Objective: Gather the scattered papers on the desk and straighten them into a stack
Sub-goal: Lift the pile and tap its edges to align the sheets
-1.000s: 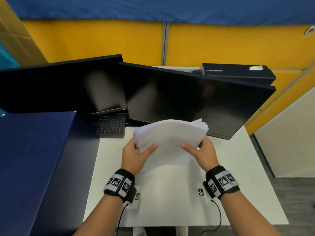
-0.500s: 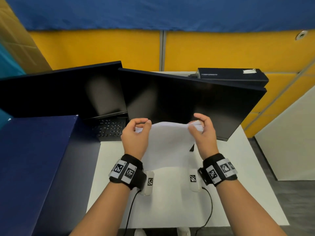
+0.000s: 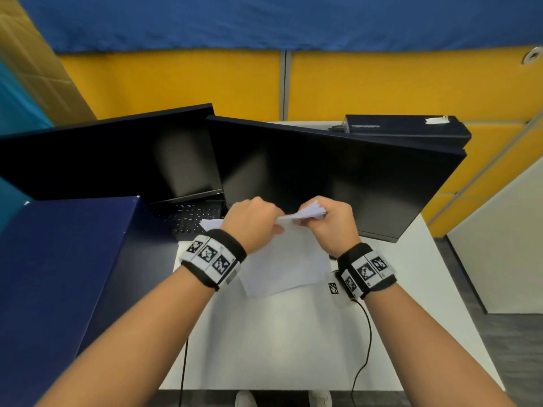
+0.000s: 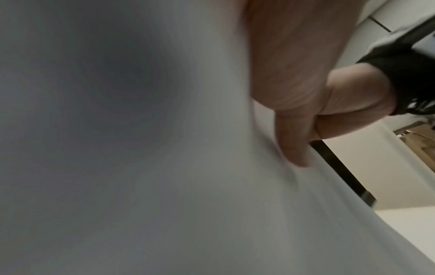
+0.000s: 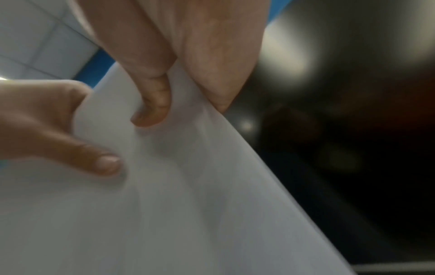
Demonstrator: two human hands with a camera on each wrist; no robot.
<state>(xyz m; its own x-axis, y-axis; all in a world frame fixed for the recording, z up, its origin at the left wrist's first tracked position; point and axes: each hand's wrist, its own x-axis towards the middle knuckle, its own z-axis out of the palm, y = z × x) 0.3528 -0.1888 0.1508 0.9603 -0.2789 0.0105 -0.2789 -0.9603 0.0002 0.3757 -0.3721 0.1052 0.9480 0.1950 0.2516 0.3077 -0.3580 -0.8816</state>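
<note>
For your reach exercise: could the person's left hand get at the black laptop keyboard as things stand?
Probably not right away: the left hand grips the white paper stack together with the right hand. The black laptop keyboard lies close beside it, with nothing between.

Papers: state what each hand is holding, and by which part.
Both hands hold the papers by the top edge: the left hand grips the upper left part, the right hand the upper right corner.

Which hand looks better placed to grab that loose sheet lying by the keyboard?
Left, probably. The left hand is right beside the stray sheet at the keyboard. The right hand, pinching the paper stack at its top edge, is farther away and would have to cross over.
</note>
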